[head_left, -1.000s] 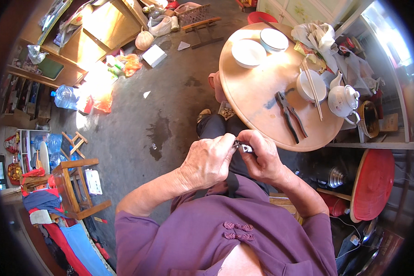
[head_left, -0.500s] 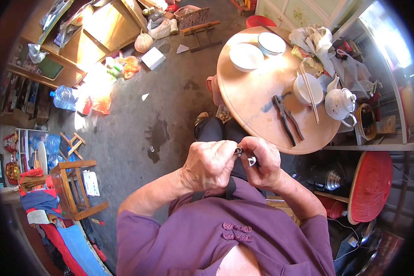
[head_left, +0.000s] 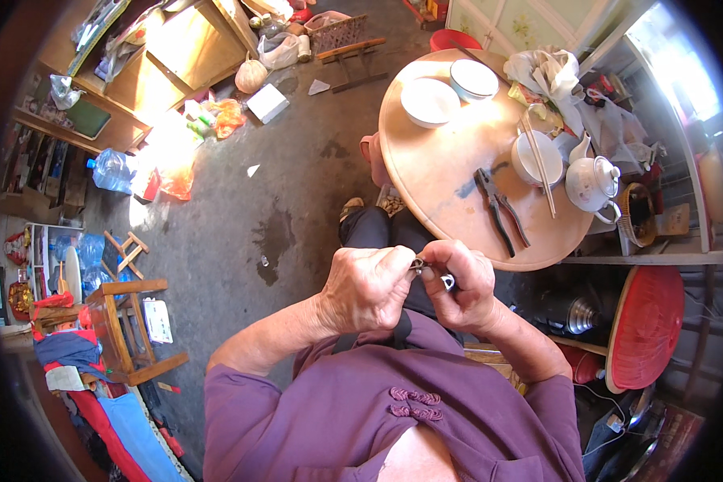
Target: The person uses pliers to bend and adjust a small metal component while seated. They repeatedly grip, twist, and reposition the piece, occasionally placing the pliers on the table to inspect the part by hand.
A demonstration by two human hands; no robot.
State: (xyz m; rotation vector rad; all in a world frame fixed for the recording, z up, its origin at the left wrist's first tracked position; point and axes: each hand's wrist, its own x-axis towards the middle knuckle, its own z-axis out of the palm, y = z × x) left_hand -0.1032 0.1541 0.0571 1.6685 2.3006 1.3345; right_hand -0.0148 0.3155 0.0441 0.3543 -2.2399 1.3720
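My left hand [head_left: 368, 287] and my right hand [head_left: 466, 287] meet in front of my chest, fingers curled and thumbs facing. Pinched between their fingertips is a small metal ring-like piece [head_left: 417, 264]. A shiny silver piece [head_left: 448, 281] pokes out of my right fist; whether the two pieces are joined is hidden by my fingers. Beyond my right hand, a pair of pliers [head_left: 492, 195] with dark handles rests on the round wooden table [head_left: 434, 173], jaws pointing away from me.
On the table stand a white bowl [head_left: 430, 102], an enamel bowl [head_left: 474, 79], a bowl [head_left: 530, 161] with chopsticks [head_left: 541, 170] across it, and a white teapot [head_left: 593, 181]. Plastic bags [head_left: 548, 76] lie at its far right. A wooden stool [head_left: 128, 329] is at left.
My right hand has turned slightly and its fingers have shifted on the silver piece. My left hand stays nearly still, and the things on the table have not moved.
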